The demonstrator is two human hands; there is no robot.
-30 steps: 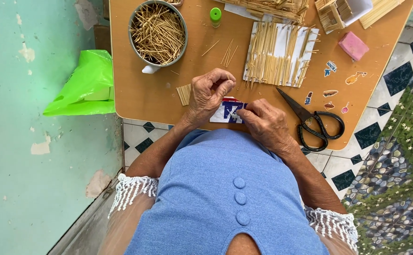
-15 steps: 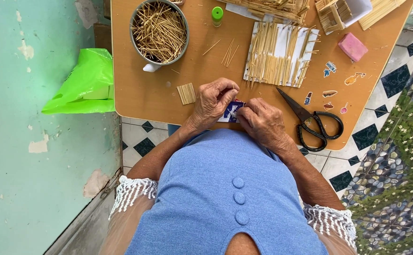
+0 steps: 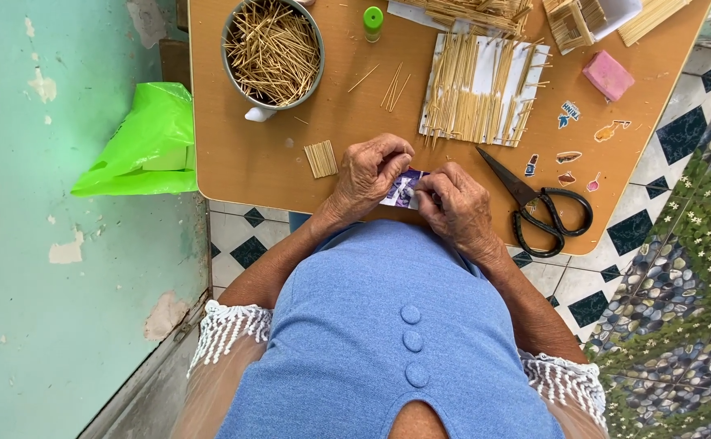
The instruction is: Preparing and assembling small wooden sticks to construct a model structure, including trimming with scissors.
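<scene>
Purple-white card (image 3: 404,189) pinched in both grips, left hand (image 3: 369,172) & right hand (image 3: 457,203) closer together vs before

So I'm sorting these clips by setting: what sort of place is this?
Probably a home craft corner: a small wooden table on patterned floor tiles, with a pot of thin sticks and black scissors beside the hands.

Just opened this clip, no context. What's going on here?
A person seated at a wooden table pinches a small purple and white sticker sheet between both hands, left hand and right hand, near the table's front edge. Black scissors lie beside the right hand, a short bundle of sticks beside the left. Farther back sit a metal pot of thin sticks and a stick mat on white paper.
</scene>
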